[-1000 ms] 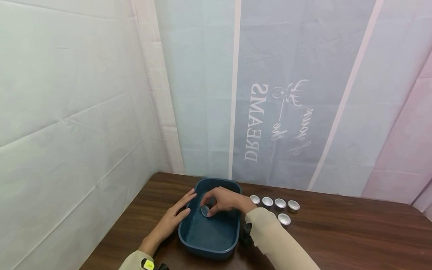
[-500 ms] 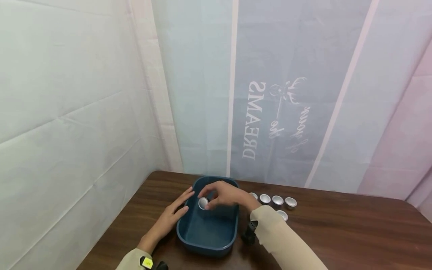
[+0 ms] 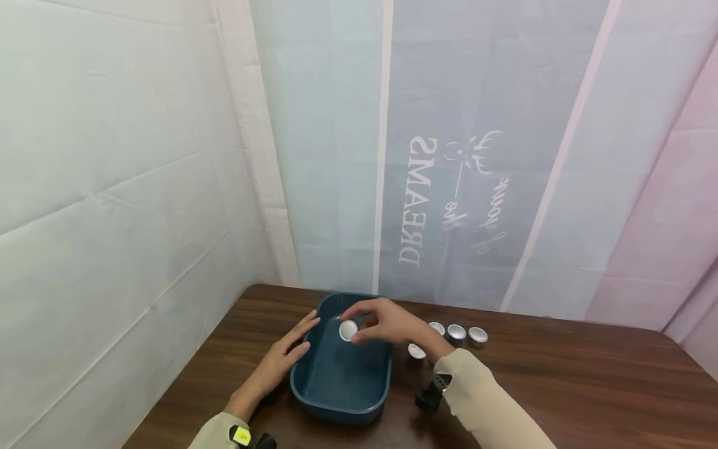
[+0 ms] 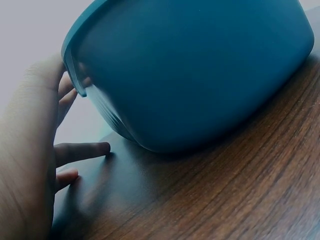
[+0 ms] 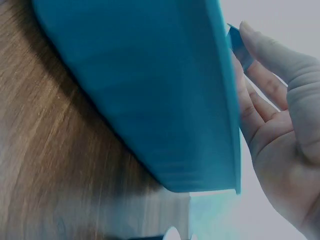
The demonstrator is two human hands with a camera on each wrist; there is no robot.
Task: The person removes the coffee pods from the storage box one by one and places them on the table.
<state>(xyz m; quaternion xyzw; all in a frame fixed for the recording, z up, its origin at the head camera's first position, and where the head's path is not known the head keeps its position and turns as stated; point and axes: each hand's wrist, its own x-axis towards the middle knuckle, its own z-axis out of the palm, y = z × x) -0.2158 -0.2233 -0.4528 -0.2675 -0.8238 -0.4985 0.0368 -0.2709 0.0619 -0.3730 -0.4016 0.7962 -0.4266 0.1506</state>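
A dark blue rectangular tub (image 3: pixel 341 383) stands on the table. Over its far half, my right hand (image 3: pixel 384 321) pinches a small round coffee capsule (image 3: pixel 348 330) between thumb and fingers, its pale silver face towards me. In the right wrist view the capsule's tapered side (image 5: pixel 241 49) shows at the fingertips, beyond the tub wall. My left hand (image 3: pixel 277 363) lies along the tub's left side, fingers extended and touching near the rim. From the left wrist, one finger (image 4: pixel 82 151) appears stretched low beside the tub's outer wall.
Several more silver-topped capsules (image 3: pixel 457 332) stand right of the tub, one (image 3: pixel 417 351) nearer its side, partly behind my right wrist. The brown wooden table (image 3: pixel 538 368) ends at a printed curtain (image 3: pixel 449 93); a white curtain (image 3: pixel 112 206) hangs at left.
My right hand has raised the capsule from low in the tub and moved it slightly right, turning its face more towards me. My left hand stays at the tub's side.
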